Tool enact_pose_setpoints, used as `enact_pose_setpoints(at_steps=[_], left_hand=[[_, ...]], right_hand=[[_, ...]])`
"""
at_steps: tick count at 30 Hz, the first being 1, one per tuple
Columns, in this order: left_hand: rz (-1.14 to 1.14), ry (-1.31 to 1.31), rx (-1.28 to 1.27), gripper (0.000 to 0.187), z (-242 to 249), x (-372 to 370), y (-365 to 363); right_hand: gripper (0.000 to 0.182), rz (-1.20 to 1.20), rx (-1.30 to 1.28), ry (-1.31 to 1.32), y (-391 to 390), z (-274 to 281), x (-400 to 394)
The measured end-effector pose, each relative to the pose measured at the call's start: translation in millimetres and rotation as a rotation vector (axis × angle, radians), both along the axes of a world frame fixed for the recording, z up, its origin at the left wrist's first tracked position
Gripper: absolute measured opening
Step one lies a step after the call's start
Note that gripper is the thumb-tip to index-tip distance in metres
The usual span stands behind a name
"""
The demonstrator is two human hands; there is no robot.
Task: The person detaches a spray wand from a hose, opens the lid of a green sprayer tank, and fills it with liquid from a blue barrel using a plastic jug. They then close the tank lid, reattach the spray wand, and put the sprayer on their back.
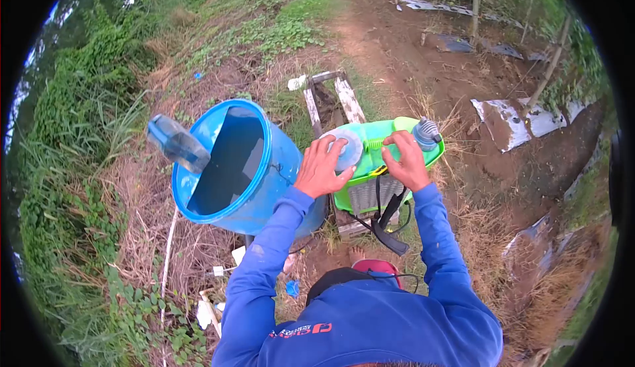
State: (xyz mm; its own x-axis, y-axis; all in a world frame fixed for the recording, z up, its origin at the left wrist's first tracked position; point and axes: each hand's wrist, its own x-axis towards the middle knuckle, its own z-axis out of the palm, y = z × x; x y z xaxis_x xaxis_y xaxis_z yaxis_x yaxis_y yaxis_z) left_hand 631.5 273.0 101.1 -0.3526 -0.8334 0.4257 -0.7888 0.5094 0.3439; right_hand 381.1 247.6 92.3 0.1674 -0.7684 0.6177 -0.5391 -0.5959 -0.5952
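A green backpack sprayer (354,194) stands upright in front of me, with a round translucent lid (349,149) on its top. My left hand (324,166) lies over the near left side of this lid, thumb and fingers bent around its rim. On the right of the sprayer's top, my right hand (407,161) has its fingers bent against the green tank, thumb close to the fingertips; whether something small is between them is hidden. A grey ribbed cap-like part (426,131) sits at the tank's right corner. Black straps (387,225) hang from the near side.
Left of the sprayer, a large blue drum (281,168) holds dark liquid, with a clear bluish container (177,143) at its rim. A weathered wooden frame (348,99) extends behind the sprayer. Dry grass, weeds and soil rows with plastic sheeting (512,122) surround me.
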Motion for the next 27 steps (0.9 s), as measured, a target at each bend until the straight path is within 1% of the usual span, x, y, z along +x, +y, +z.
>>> enact_pose_setpoints(at_steps=[1,2,4,5,7,10,11,13,16,17,18,20,21,23,24,27], left_hand=[[-0.015,-0.101,0.027,0.069,-2,-3,-14],[-0.032,-0.117,0.014,0.069,-5,-6,-25],[-0.073,-0.27,0.061,0.076,-9,-9,-42],[-0.081,-0.284,0.052,0.076,-12,-10,-48],[-0.119,-0.416,0.09,0.083,-12,-12,-52],[-0.172,-0.495,0.106,0.085,-5,-10,-60],[-0.174,-0.507,0.105,0.085,-4,-7,-63],[-0.255,-0.538,0.101,0.088,-3,-2,-69],[-0.277,-0.5,0.161,0.089,-3,1,-72],[-0.265,-0.455,0.141,0.088,-10,1,-72],[-0.3,-0.458,0.135,0.088,-13,-1,-71],[-0.204,-0.393,0.109,0.088,-21,-2,-68],[-0.237,-0.393,0.11,0.088,-22,-2,-69],[-0.141,-0.374,0.132,0.087,-23,-5,-65],[-0.17,-0.371,0.136,0.087,-26,-11,-62],[0.245,-0.292,0.151,0.086,-40,-30,-51]], right_hand=[[0.022,0.009,-0.082,0.079,-12,-8,-2],[0.022,-0.009,-0.094,0.065,-18,-18,-5],[0.034,-0.011,0.056,0.158,-28,-33,-8],[0.036,0.011,0.072,0.142,-31,-39,-10],[0.037,0.029,0.074,0.12,-29,-38,-10],[0.037,0.072,0.113,0.074,-28,-42,-17],[0.036,0.101,0.15,0.012,-29,-46,-20],[0.034,0.146,0.201,-0.09,-32,-50,-25],[0.033,0.125,0.156,-0.141,-30,-51,-23],[0.033,0.12,0.155,-0.146,-29,-52,-22],[0.033,0.084,0.155,-0.149,-29,-51,-21],[0.033,0.081,0.133,-0.118,-27,-51,-18],[0.033,0.048,0.139,-0.119,-27,-51,-16],[0.033,0.043,0.102,-0.097,-25,-54,-13],[0.033,0.015,0.111,-0.094,-25,-54,-13],[0.033,0.045,0.105,-0.107,-26,-59,-11]])
